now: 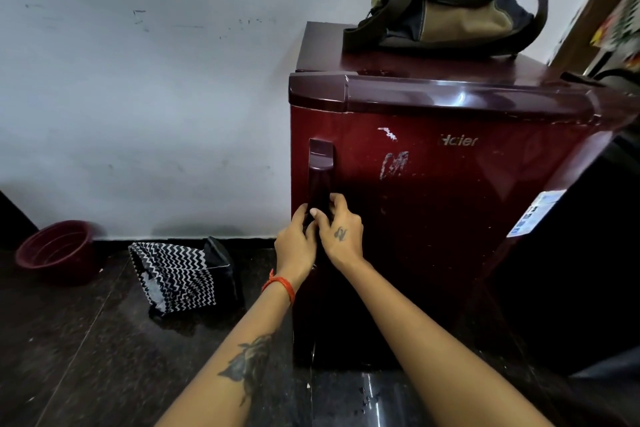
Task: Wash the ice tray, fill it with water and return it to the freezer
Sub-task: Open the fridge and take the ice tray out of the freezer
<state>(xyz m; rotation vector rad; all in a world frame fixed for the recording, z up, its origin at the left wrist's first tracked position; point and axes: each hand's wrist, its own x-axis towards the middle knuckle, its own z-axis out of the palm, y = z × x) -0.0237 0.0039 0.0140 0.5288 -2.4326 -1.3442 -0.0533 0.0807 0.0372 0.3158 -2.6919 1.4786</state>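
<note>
The stiff fridge handle [320, 180], at nine o'clock on the door [433, 218], is gripped low by the left hand [297, 246] and right hand [341, 236] together.

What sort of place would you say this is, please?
Probably a room in a home: a small maroon fridge stands against a painted wall, a bag sits on top, and a red tub lies on the dark floor.

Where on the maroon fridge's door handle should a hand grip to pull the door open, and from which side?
Grip the lower part of the vertical handle, where the left hand and right hand already hold it. Come from the front, fingers curled behind the raised bar. It sits at the door's left edge, so the hinges are probably on the right.
</note>
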